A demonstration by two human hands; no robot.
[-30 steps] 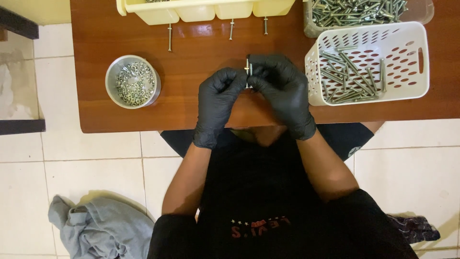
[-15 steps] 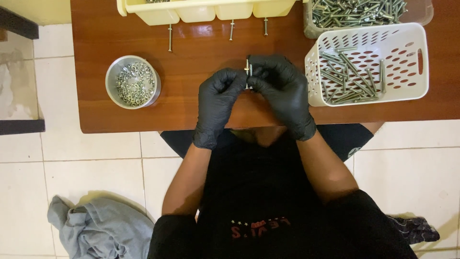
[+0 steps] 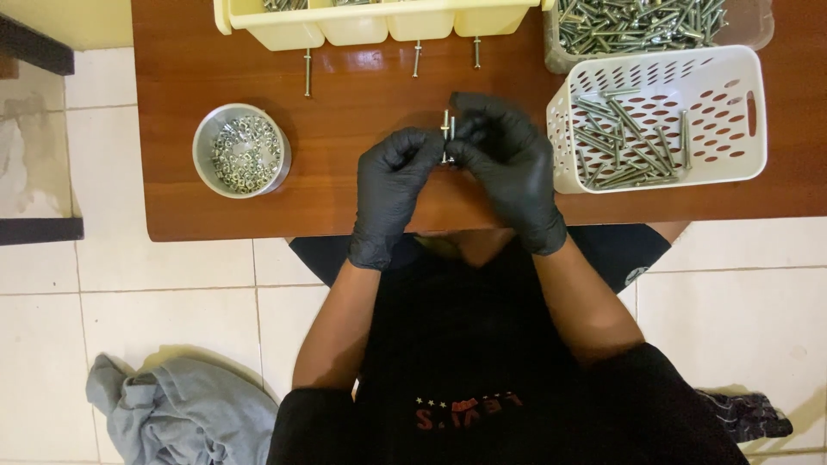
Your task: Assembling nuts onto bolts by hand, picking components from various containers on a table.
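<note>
Both hands meet over the middle of the brown table [image 3: 362,185], each in a black glove. The left hand [image 3: 392,185] and the right hand [image 3: 508,168] are pinched together on one bolt [image 3: 445,129], which stands upright between their fingertips, its top showing above the gloves. Whether a nut sits on it is too small to tell.

To the right, just beside the right hand, stands a white basket [image 3: 736,112] holding long bolts; its near-left corner lies close to the right wrist. Behind the basket, at the table's far right, a clear tub [image 3: 749,30] is full of more bolts. Along the far edge runs a yellow tray [image 3: 284,33], and three loose bolts [image 3: 307,73] lie just in front of it, apart from the hands.

Left of the hands there is bare wood, then a round metal bowl [image 3: 202,164] of nuts, well apart from the left hand and near the table's left edge. The front edge of the table runs just under both wrists. On the tiled floor [image 3: 129,310] at lower left lies a grey cloth [image 3: 172,413].
</note>
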